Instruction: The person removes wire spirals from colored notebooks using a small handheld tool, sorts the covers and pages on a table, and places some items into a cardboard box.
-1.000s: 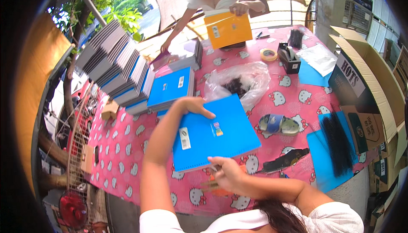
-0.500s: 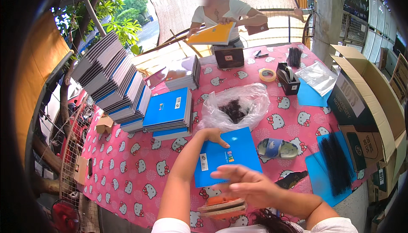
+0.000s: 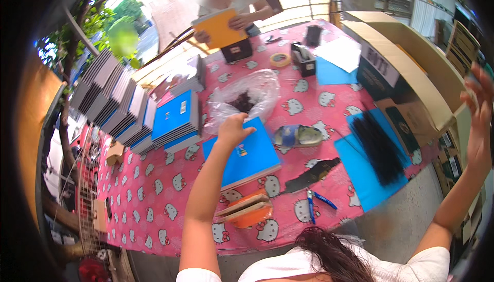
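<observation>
The right hand (image 3: 478, 94), spread open and holding nothing visible, has swung past the pink worktop's (image 3: 149, 199) right edge, leaving the half-open left hand (image 3: 234, 130) alone resting on the blue notebook (image 3: 247, 158), near the front edge.

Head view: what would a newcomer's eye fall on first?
Likely the bright blue notebook under the left hand, mid-table on the pink tablecloth. Next, perhaps, the tall notebook stacks at the left and the big open cardboard box at the right. The right hand, raised at far right, also stands out.
</observation>
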Demonstrator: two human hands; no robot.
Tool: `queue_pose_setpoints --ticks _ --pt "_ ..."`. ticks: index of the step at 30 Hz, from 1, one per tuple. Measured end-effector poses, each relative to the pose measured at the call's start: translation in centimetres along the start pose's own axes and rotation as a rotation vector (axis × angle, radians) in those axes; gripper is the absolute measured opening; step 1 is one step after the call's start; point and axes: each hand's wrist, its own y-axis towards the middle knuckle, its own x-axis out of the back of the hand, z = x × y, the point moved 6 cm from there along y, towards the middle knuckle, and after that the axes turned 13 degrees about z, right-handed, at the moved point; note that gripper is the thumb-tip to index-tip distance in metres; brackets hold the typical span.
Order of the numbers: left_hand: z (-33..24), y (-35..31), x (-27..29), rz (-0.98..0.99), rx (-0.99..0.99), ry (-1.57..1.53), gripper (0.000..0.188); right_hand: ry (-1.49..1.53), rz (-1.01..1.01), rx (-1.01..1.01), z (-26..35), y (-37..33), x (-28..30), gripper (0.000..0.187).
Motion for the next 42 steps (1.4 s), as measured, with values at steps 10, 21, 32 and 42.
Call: queue_pose_setpoints --ticks 10,21,32,42 --pt "-28.2 3.0 4.5 -0.198 -0.532 -0.288 0.056 0.225 -0.522 -0.54 -14.1 6.5 21.0 0.052" --pt "-53.0 8.3 -1.6 0.332 -0.758 0.132 0.045 0.338 -0.956 -1.273 -41.1 -1.6 23.3 0.06" --pt "-51.7 9.1 -3.3 0.374 -0.762 -0.114 0.033 0.785 -1.18 -1.579 -50.1 -8.1 12.9 0.047" --pt "-49.9 8.2 -3.7 0.264 -0.706 -0.166 0.028 0.755 -1.5 -1.729 -48.4 -8.0 8.4 0.043"
